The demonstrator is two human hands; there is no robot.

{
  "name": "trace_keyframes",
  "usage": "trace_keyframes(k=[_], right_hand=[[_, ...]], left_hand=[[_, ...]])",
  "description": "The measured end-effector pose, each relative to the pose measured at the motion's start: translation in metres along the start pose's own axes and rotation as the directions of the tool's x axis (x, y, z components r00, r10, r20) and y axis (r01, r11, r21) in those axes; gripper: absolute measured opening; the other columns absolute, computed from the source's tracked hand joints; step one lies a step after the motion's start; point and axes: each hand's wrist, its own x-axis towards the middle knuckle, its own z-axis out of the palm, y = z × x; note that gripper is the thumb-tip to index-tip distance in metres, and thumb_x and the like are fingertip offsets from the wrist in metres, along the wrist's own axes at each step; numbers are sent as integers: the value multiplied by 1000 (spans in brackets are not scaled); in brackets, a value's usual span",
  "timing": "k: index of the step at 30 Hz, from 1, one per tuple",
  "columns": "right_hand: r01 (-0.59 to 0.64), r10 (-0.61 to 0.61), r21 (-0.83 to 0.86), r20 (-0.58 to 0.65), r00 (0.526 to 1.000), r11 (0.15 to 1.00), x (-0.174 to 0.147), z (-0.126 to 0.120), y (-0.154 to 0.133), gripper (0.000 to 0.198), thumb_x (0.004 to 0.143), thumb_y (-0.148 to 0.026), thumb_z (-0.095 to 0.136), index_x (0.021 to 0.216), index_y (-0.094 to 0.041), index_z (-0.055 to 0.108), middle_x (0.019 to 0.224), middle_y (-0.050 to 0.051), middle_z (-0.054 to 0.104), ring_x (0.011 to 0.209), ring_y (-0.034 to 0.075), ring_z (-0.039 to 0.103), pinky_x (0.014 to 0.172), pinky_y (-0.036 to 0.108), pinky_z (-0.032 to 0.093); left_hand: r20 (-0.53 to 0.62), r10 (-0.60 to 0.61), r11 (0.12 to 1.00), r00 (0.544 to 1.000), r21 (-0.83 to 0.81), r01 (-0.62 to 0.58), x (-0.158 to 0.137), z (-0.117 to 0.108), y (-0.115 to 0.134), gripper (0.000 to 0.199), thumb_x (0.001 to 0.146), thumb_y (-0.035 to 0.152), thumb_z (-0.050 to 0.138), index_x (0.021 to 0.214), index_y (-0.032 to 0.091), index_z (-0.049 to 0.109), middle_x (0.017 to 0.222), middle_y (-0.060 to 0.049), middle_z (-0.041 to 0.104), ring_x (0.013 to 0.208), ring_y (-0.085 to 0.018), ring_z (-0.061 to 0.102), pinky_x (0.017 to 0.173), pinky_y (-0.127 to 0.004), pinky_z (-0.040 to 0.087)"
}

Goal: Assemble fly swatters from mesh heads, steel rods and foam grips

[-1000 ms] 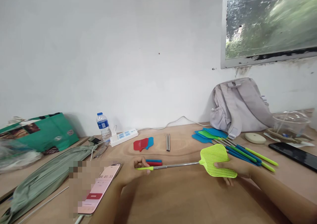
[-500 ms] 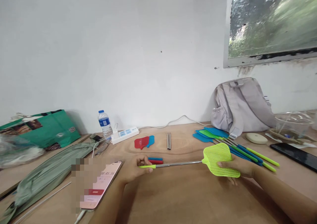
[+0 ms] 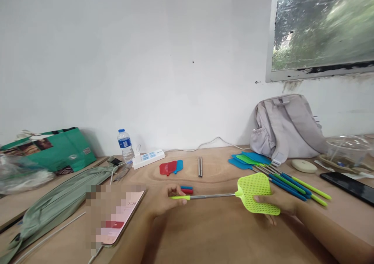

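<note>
A yellow-green fly swatter [image 3: 255, 192] with a metal rod is held level above the table between both hands. My left hand [image 3: 168, 199] is closed on its short handle. On the right, my right hand [image 3: 279, 203] grips the perforated head, thumb on top and fingers mostly hidden beneath. Beyond my left hand lie a blue grip [image 3: 187, 187] and a red grip [image 3: 187, 191], partly covered. A red swatter head [image 3: 168, 168] and a blue swatter head [image 3: 179, 166] overlap farther back. Two metal rods [image 3: 200, 166] lie beside them.
Several swatters [image 3: 292, 184] are piled at the right, before a grey backpack [image 3: 288, 127]. A black phone [image 3: 347, 186] and plastic bowl [image 3: 347, 149] sit farther right. At left are a lit phone [image 3: 125, 217], power strip [image 3: 148, 159], water bottle [image 3: 125, 145] and green bag [image 3: 64, 151].
The rod between handle and head shows shorter now. My left hand has shifted right and the swatter head slightly left, bringing my hands closer together. The view has shifted slightly.
</note>
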Motion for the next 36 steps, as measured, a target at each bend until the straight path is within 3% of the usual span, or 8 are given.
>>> trace_keyframes(k=[3, 7, 14, 19, 24, 29, 33, 36], right_hand=[[-29, 27, 17, 103, 994, 999, 6, 18, -2, 44, 68, -51, 58, 82, -9, 58, 53, 5, 63, 39, 15, 58, 38, 24, 48], [-10, 6, 41, 107, 994, 999, 10, 29, 0, 41, 70, -49, 57, 82, -10, 57, 60, 8, 65, 42, 16, 60, 40, 24, 49], [1, -6, 61, 77, 997, 998, 9, 30, 3, 45, 70, -48, 58, 93, -9, 55, 57, 6, 65, 38, 15, 58, 38, 23, 48], [-18, 21, 98, -22, 1000, 995, 16, 38, -1, 43, 68, -50, 58, 82, -9, 56, 50, 5, 61, 39, 16, 58, 36, 23, 47], [-5, 33, 286, -94, 995, 958, 23, 40, -4, 48, 74, -57, 43, 74, -11, 57, 50, 7, 61, 33, 15, 53, 31, 24, 42], [219, -73, 515, -288, 955, 829, 34, 40, 0, 49, 78, -58, 31, 82, -16, 57, 59, 4, 62, 38, 11, 54, 35, 21, 42], [321, -167, 437, -354, 920, 841, 47, 63, -2, 36, 73, -45, 53, 101, -22, 53, 71, -1, 59, 41, 8, 54, 37, 20, 43], [344, -232, 396, -304, 924, 851, 57, 91, -8, 45, 71, -42, 59, 112, -26, 47, 85, 0, 56, 43, 8, 56, 36, 20, 43]], left_hand=[[29, 43, 987, 999, -159, -37, 4, 24, 9, 32, 54, 38, 73, 65, 16, 52, 77, -3, 64, 72, -16, 57, 63, -25, 39], [38, 47, 964, 998, -264, -35, 7, 39, 10, 34, 52, 36, 74, 63, 16, 50, 73, -2, 62, 66, -13, 55, 57, -23, 37], [55, 69, 968, 996, -245, -54, 4, 34, 12, 32, 54, 34, 73, 63, 15, 49, 71, -1, 61, 64, -11, 52, 56, -22, 36], [11, 79, 974, 997, -214, -75, 8, 34, 10, 32, 56, 36, 72, 63, 15, 48, 69, 0, 60, 62, -11, 51, 54, -21, 34], [-18, 50, 978, 999, -201, -52, 9, 27, 11, 33, 56, 39, 72, 65, 16, 51, 75, -1, 63, 67, -13, 54, 57, -22, 37], [-123, 51, 936, 991, -340, -90, 10, 16, 10, 36, 57, 41, 72, 66, 17, 46, 65, 3, 58, 53, -7, 47, 48, -19, 31], [-261, 51, 809, 964, -556, -193, 18, 25, 10, 39, 59, 44, 70, 66, 18, 41, 48, 11, 36, 37, -1, 24, 41, -18, 16], [-327, -16, 734, 945, -646, -210, 25, 43, 10, 41, 60, 46, 68, 66, 18, 38, 49, 11, 37, 36, 0, 21, 40, -18, 16]])
